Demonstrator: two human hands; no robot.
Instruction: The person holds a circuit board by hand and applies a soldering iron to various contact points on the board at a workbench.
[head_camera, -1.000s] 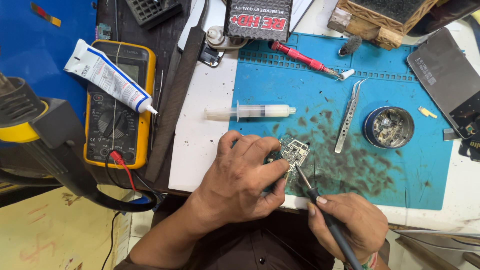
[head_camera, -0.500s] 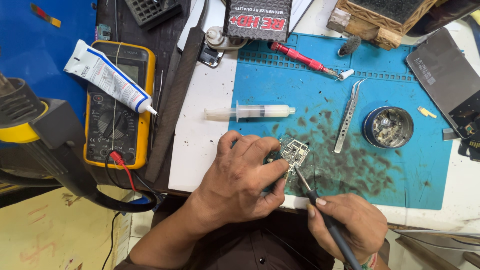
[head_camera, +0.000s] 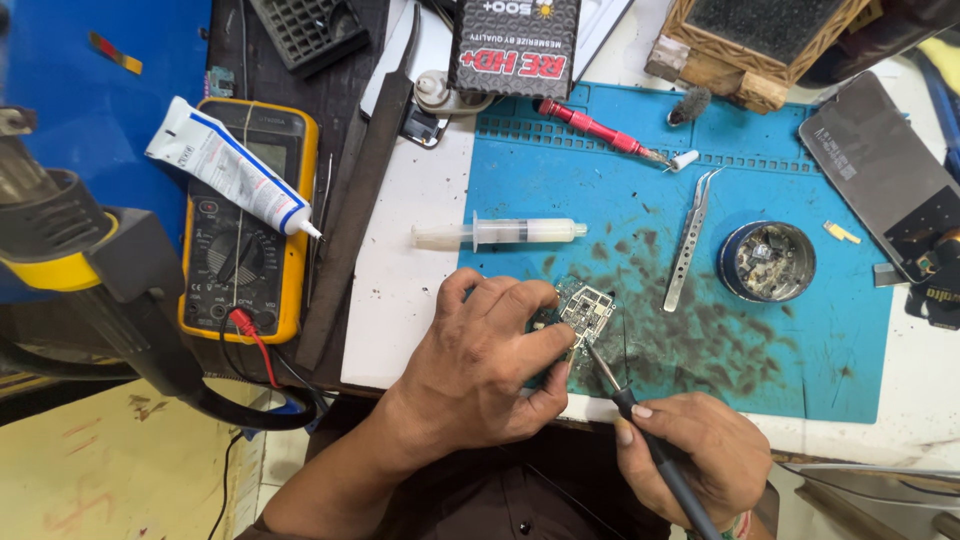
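Note:
My left hand (head_camera: 490, 355) pins a small circuit board (head_camera: 587, 312) down on the blue work mat (head_camera: 800, 350), fingers curled over the board's left side. My right hand (head_camera: 690, 450) grips a black soldering iron (head_camera: 640, 425) like a pen near the front edge of the mat. The iron's thin tip touches the lower edge of the board, right beside my left thumb.
On the mat lie a syringe (head_camera: 500, 233), metal tweezers (head_camera: 690, 240), a round tin of small parts (head_camera: 767, 262) and a red screwdriver (head_camera: 595, 128). A yellow multimeter (head_camera: 240, 255) with a white tube (head_camera: 225, 165) across it sits left. A hot-air gun (head_camera: 70, 250) hangs at the far left.
The iron's tip has slid a little left along the board's lower edge. My left hand stays on the board.

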